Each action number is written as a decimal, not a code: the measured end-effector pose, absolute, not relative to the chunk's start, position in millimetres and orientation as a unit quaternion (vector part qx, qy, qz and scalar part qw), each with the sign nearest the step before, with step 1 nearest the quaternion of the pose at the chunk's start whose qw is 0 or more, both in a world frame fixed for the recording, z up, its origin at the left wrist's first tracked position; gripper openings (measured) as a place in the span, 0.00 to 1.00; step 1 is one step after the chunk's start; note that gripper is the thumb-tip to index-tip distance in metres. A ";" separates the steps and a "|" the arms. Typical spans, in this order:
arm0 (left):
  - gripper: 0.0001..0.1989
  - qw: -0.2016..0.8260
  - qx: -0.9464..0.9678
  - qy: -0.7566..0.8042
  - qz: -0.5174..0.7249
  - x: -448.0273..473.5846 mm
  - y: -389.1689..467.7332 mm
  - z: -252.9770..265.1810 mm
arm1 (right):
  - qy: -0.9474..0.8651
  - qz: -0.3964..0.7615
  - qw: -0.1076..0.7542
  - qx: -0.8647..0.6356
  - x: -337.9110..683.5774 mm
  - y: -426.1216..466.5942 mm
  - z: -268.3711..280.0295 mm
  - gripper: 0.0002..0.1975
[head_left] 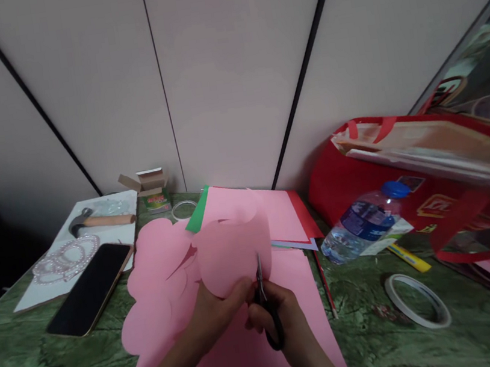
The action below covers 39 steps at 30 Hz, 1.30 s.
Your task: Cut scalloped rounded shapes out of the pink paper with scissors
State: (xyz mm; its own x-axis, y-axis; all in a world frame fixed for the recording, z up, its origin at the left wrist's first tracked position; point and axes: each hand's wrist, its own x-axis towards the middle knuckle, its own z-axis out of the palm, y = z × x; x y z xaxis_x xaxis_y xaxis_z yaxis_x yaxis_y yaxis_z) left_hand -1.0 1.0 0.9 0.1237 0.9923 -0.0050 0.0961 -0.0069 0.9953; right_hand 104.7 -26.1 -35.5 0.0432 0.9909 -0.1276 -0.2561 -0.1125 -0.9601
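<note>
A sheet of pink paper [227,253] with a rounded edge is pinched at its lower side by my left hand [217,312]. My right hand [284,311] grips black-handled scissors [271,319], fingers in the loops. The blades point up and lie against the right part of the paper. Both hands are close together above larger pink sheets [301,321] on the table. Just left of the held paper, several pink pieces with scalloped, rounded edges [153,281] lie overlapping. How far the blades are apart is hard to make out.
Left are a phone [90,290], a hammer [111,220], a string of beads [67,260] and a small open box [156,199]. Right are a water bottle [364,224], a tape roll [419,300], a pencil [325,284] and a red bag [338,164]. A wall [218,90] stands behind.
</note>
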 end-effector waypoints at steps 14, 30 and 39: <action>0.09 0.532 0.562 0.481 0.413 -7.4 4.6 -1.7 | -0.400 0.577 0.544 -0.460 106.3 -29.0 -41.2 0.06; 0.05 0.509 0.550 0.481 0.455 -10.8 11.4 -12.3 | -0.397 0.583 0.545 -0.453 104.8 -28.7 -41.1 0.09; 0.11 0.523 0.495 0.531 0.446 -3.9 2.5 1.0 | -0.406 0.599 0.528 -0.445 100.8 -32.9 -41.5 0.11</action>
